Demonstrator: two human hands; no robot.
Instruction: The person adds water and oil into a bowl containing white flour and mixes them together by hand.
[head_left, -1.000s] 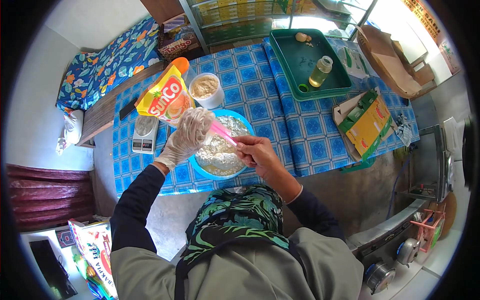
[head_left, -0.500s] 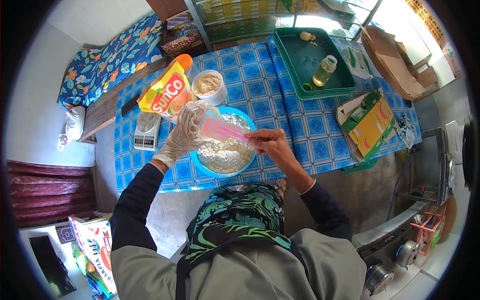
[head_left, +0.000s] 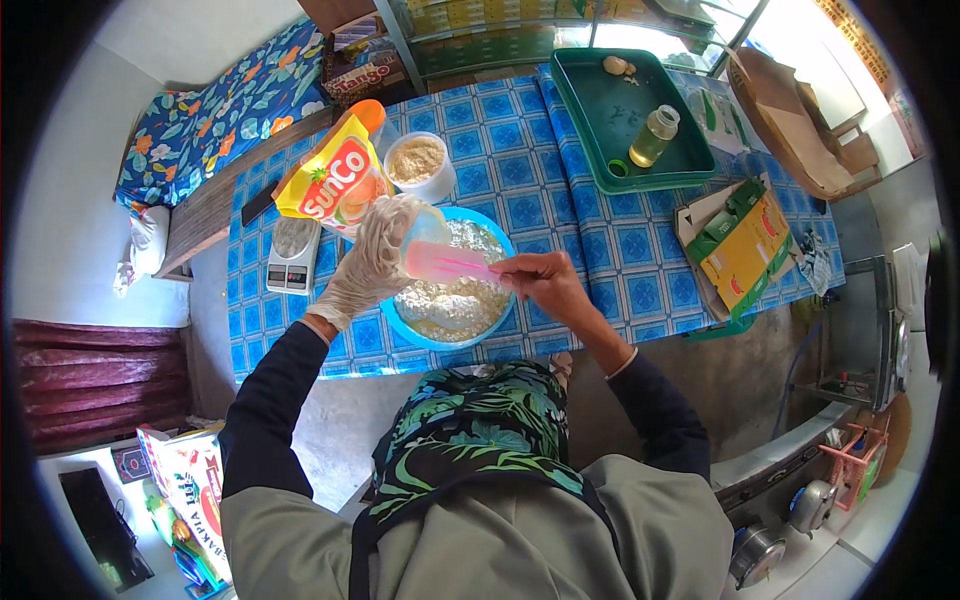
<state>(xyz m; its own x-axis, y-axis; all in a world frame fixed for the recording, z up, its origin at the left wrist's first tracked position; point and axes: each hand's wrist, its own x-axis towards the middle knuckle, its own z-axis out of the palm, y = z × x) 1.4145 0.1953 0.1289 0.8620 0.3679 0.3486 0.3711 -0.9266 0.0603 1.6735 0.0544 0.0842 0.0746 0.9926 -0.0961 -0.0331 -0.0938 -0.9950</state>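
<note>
Blue table (head_left: 548,215), bowl (head_left: 408,337) by near edge for drips, probably; my left hand (head_left: 372,256) wraps a cup (head_left: 427,223), right hand (head_left: 546,287) pinches a spatula (head_left: 445,263).

Pots (head_left: 757,557) and mixing bowl (head_left: 446,343) suggest a kitchen.

Navy sleeves (head_left: 268,410) here, grey-green top (head_left: 520,545), leafy black-and-green apron (head_left: 475,435), and look, crinkled whitish glove (head_left: 350,285), left hand (head_left: 382,248) only!
</note>
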